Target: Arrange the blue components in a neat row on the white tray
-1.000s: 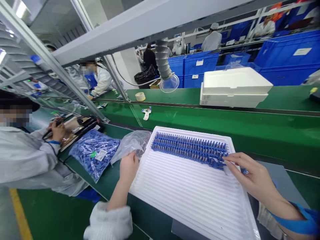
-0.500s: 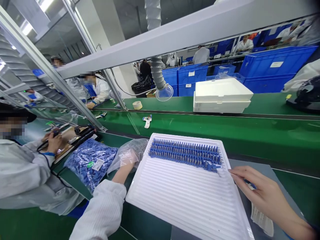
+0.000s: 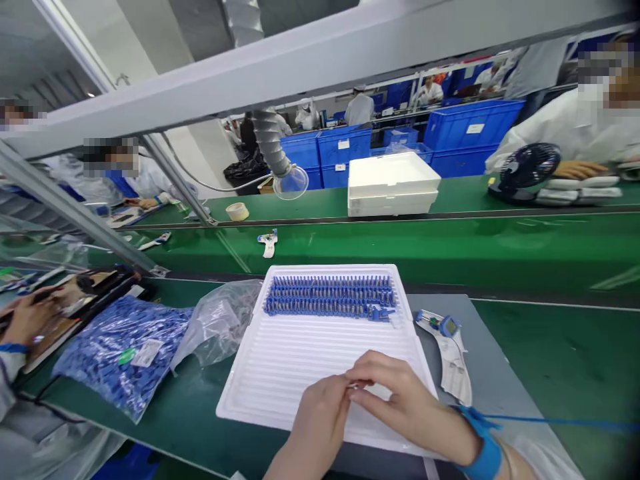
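Note:
My left hand (image 3: 323, 417) and my right hand (image 3: 387, 393) meet over the near part of a white ribbed tray (image 3: 280, 373). Their fingertips pinch together around something small that is mostly hidden. Rows of small blue parts (image 3: 330, 295) stand along the tray's far side. A clear plastic bag (image 3: 220, 320) lies against the tray's left edge, and a bag of blue parts (image 3: 125, 350) is farther left. On the grey mat right of the tray rests a white curved housing with a blue module (image 3: 453, 353).
White stacked boxes (image 3: 393, 183), a tape roll (image 3: 237, 212) and a small white-and-blue piece (image 3: 269, 243) sit beyond the tray. A black fan (image 3: 530, 167) is at the back right. A co-worker's hand (image 3: 30, 323) is at the left.
My left hand has left the clear bag and my right hand has left the tray's right edge; both have come together over the tray. The view has turned right.

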The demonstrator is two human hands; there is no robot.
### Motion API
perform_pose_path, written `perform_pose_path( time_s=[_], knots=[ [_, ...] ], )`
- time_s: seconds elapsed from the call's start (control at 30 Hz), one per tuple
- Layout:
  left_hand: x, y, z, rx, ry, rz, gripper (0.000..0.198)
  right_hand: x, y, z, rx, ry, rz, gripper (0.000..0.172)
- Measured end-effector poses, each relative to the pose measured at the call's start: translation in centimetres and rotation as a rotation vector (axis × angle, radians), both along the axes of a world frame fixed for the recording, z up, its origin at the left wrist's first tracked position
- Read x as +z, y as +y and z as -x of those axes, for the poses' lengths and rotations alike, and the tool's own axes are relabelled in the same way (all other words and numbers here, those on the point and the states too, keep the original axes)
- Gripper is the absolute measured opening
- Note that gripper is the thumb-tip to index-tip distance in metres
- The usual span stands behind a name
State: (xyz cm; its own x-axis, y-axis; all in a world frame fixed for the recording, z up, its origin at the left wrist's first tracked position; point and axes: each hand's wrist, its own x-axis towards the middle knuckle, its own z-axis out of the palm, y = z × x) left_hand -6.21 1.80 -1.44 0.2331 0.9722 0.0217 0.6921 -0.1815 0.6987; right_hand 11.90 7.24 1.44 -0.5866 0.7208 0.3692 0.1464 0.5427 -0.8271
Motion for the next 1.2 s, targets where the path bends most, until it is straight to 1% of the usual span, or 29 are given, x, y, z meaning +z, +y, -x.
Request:
perform_pose_path(
  time_s=[0.07, 0.17, 0.2, 0.27, 0.37, 0.43, 0.5, 0.57, 0.63, 0.8, 0.93, 1.1, 1.2],
  knots=[
    [0.0, 0.6, -1.7, -0.075, -0.049, 0.013, 0.038, -0.1, -0.6, 0.5, -0.050, 0.027, 0.045, 0.014],
    [0.2, 1.3, -2.3, -0.116, -0.139, 0.028, 0.039, -0.1, -1.1, 0.1, -0.130, 0.075, 0.082, 0.013],
    [0.3, 1.5, -2.3, -0.111, -0.186, 0.045, 0.037, -0.1, -1.1, -0.2, -0.148, 0.089, 0.082, 0.012],
    [0.3, 1.8, -2.4, -0.058, -0.298, 0.117, 0.034, -0.2, -0.7, -0.7, -0.184, 0.073, 0.037, 0.011],
    [-0.4, 2.1, -2.8, 0.049, -0.486, 0.267, 0.033, -1.0, 1.6, -1.8, -0.248, -0.017, -0.066, 0.014],
    [-1.1, 2.2, -2.9, 0.078, -0.580, 0.342, 0.032, -1.9, 4.1, -2.7, -0.320, -0.074, -0.124, 0.014],
    [-1.8, 2.2, -2.8, 0.103, -0.631, 0.396, 0.030, -2.7, 6.7, -3.6, -0.391, -0.151, -0.163, 0.012],
    [-2.3, 2.1, -2.6, 0.127, -0.643, 0.420, 0.030, -3.1, 8.6, -4.0, -0.414, -0.246, -0.203, 0.012],
    [-2.4, 1.9, -2.5, 0.143, -0.632, 0.415, 0.030, -3.2, 9.4, -3.7, -0.391, -0.328, -0.244, 0.014],
    [-2.3, 1.9, -2.4, 0.166, -0.569, 0.374, 0.028, -2.9, 9.7, -2.1, -0.337, -0.481, -0.333, 0.016],
    [-2.4, 1.8, -2.2, 0.168, -0.558, 0.370, 0.026, -3.3, 10.3, -1.8, -0.335, -0.568, -0.357, 0.018],
    [-2.6, 1.8, -2.7, 0.184, -0.535, 0.344, 0.025, -4.1, 10.7, -1.6, -0.346, -0.615, -0.373, 0.021],
    [-2.5, 1.7, -2.3, 0.216, -0.502, 0.286, 0.027, -4.0, 10.6, -2.0, -0.357, -0.604, -0.380, 0.020]
  ],
)
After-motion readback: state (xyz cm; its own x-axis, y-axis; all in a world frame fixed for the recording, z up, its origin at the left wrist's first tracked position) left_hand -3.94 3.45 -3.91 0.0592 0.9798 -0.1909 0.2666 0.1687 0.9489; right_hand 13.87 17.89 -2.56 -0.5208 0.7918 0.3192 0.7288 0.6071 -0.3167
